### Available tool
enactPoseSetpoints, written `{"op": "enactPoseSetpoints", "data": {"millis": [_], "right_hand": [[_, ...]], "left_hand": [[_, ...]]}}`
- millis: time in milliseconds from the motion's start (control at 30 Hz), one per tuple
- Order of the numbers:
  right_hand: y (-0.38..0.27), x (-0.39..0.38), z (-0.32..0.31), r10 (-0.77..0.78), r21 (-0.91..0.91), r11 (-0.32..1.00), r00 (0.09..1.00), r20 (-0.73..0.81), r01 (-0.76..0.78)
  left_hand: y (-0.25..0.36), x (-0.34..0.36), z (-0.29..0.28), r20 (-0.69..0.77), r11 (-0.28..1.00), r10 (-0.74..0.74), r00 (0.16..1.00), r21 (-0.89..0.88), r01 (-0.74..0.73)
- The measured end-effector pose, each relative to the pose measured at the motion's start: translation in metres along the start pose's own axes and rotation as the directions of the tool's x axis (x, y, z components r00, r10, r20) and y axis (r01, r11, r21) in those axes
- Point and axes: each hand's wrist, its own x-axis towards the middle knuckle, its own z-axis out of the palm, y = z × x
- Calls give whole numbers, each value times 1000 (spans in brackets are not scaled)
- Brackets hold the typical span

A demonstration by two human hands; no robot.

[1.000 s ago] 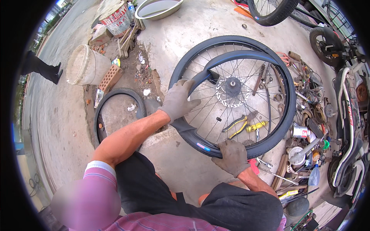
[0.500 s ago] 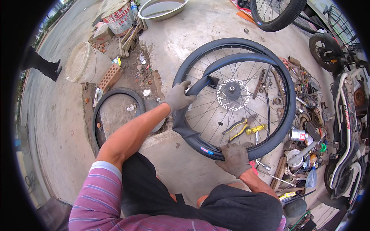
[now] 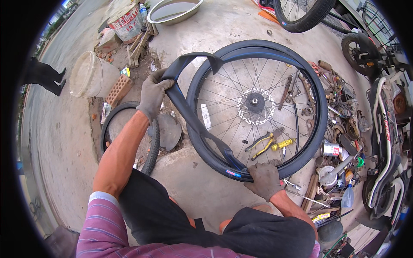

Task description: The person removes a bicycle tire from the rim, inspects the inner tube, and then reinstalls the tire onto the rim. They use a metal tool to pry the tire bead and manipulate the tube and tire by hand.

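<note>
A spoked bicycle wheel with a disc rotor lies flat on the concrete, its black tyre around it. My gloved left hand is closed on a flat, limp black inner tube, lifted off the wheel's left side. One length of tube loops over to the wheel's top left; the other runs down into the tyre near the right hand. At the near rim, my gloved right hand wraps round the tyre, some fingers hidden. Yellow-handled pliers and a yellow-handled tool show beneath the spokes.
Loose tools and parts crowd the right side beside a motorbike. A smaller tyre, a perforated brick and a white bucket are on the left. A water basin stands at the back. Another person's legs show far left.
My left hand has moved left and up, drawing a longer stretch of inner tube away from the tyre. The right hand remains on the near rim.
</note>
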Motion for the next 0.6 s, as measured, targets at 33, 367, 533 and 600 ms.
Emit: {"op": "enactPoseSetpoints", "data": {"millis": [33,367,533,600], "right_hand": [[1,0,0,-3,-7,1000,1000,6,3],[4,-1,3,-4,-90,996,999,32,7],[5,0,3,0,-70,998,999,45,3],[6,0,3,2,-69,998,999,50,1]], "left_hand": [[-11,1,-14,34,993,-47,998,109,43],[-57,6,-36,249,887,-432,867,292,358],[-14,-11,-24,555,847,-421,717,-42,529],[-3,-19,-20,722,801,-317,615,-143,581]]}}
